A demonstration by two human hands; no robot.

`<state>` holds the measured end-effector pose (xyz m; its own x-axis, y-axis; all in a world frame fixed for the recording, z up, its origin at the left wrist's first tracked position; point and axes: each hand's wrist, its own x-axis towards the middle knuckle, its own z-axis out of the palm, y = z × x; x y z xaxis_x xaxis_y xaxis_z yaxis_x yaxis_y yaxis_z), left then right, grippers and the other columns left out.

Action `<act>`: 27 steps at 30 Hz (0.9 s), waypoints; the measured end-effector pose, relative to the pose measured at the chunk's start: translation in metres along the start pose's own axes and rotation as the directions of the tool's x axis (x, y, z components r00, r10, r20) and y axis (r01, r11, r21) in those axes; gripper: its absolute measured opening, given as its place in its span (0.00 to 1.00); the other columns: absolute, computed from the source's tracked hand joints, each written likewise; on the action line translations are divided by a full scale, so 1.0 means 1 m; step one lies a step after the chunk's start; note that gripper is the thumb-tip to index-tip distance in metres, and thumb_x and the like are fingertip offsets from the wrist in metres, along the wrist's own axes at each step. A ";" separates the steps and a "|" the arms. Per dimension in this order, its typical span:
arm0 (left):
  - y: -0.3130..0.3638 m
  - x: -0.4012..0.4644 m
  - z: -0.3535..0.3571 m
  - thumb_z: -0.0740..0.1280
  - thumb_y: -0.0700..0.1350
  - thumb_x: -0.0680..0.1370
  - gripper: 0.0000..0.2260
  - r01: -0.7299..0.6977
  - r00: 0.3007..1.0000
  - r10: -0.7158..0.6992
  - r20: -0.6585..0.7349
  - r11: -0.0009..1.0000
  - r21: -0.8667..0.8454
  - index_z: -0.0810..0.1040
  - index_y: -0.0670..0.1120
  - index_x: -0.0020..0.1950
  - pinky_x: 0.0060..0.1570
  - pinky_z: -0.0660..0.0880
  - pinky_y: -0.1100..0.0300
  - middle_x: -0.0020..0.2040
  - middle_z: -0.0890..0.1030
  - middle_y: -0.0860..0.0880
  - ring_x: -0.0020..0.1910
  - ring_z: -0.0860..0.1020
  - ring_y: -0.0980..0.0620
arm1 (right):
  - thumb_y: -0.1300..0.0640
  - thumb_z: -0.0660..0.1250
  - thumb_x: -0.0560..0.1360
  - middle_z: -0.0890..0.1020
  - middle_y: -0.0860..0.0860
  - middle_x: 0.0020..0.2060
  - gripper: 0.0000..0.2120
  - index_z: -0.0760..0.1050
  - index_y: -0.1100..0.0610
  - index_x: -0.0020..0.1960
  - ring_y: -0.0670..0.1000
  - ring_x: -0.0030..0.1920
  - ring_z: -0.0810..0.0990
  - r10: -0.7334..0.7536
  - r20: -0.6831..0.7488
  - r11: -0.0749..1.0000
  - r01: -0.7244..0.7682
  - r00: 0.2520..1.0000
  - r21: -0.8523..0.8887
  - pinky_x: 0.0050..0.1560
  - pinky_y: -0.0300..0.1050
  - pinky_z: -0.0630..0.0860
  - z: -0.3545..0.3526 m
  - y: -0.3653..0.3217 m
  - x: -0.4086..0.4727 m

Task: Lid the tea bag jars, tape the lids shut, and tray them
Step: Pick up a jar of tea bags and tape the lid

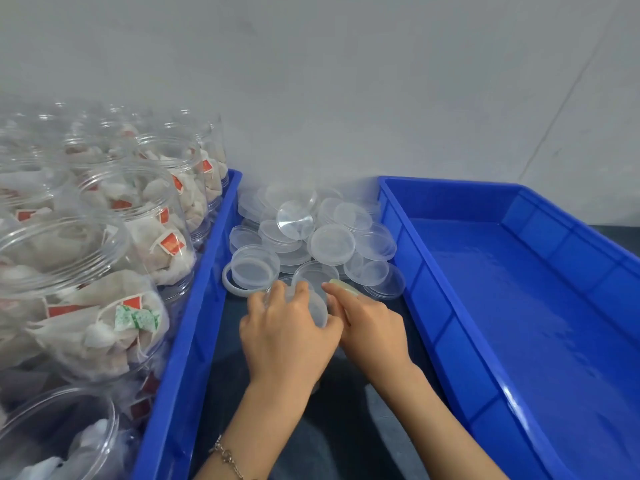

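On the dark table between two blue trays, my left hand [287, 330] grips a clear round lid [318, 310] from above, fingers curled over its rim. My right hand [372, 327] holds the lid's right edge, and something small and yellowish [343, 285] sits at its fingertips; I cannot tell what it is. Whatever is under the lid is hidden by my hands. A pile of clear lids [311, 233] lies just beyond my hands. Several open jars of tea bags [145, 216] stand packed in the left blue tray [194, 341].
The right blue tray [433, 306] holds nothing and sits close to my right hand. A white ring [227, 282] lies at the near left of the lid pile. A grey wall rises straight behind the table. A thin bracelet is on my left wrist.
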<state>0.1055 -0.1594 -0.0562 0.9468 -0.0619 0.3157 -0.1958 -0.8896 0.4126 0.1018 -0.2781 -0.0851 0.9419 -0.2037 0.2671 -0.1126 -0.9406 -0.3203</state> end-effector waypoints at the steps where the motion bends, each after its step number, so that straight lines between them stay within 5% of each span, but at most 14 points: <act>1: -0.001 0.001 -0.002 0.62 0.62 0.72 0.24 0.007 1.000 -0.007 -0.012 1.000 0.002 0.76 0.52 0.63 0.48 0.71 0.52 0.56 0.77 0.50 0.57 0.71 0.44 | 0.44 0.50 0.80 0.79 0.42 0.55 0.17 0.66 0.37 0.67 0.48 0.55 0.77 0.008 0.010 1.000 -0.009 1.000 0.025 0.49 0.46 0.74 0.000 -0.003 0.001; 13: -0.003 0.011 -0.016 0.68 0.61 0.70 0.22 0.025 0.984 -0.025 -0.178 1.000 -0.003 0.81 0.48 0.57 0.38 0.72 0.51 0.52 0.80 0.46 0.51 0.75 0.39 | 0.47 0.51 0.80 0.82 0.46 0.43 0.14 0.71 0.41 0.61 0.50 0.46 0.79 0.006 -0.014 0.988 -0.004 1.000 0.152 0.39 0.44 0.69 -0.011 -0.027 0.018; 27: -0.010 0.020 -0.015 0.66 0.61 0.70 0.28 0.070 0.997 -0.068 0.023 0.993 -0.099 0.70 0.54 0.68 0.43 0.69 0.53 0.63 0.74 0.51 0.61 0.69 0.44 | 0.45 0.50 0.80 0.83 0.49 0.45 0.17 0.69 0.41 0.66 0.52 0.47 0.79 0.042 -0.028 0.988 -0.037 0.999 0.152 0.41 0.47 0.74 -0.016 -0.016 0.026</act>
<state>0.1229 -0.1450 -0.0414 0.9635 -0.0118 0.2676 -0.1536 -0.8427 0.5159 0.1227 -0.2731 -0.0585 0.9272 -0.2502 0.2788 -0.0979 -0.8802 -0.4644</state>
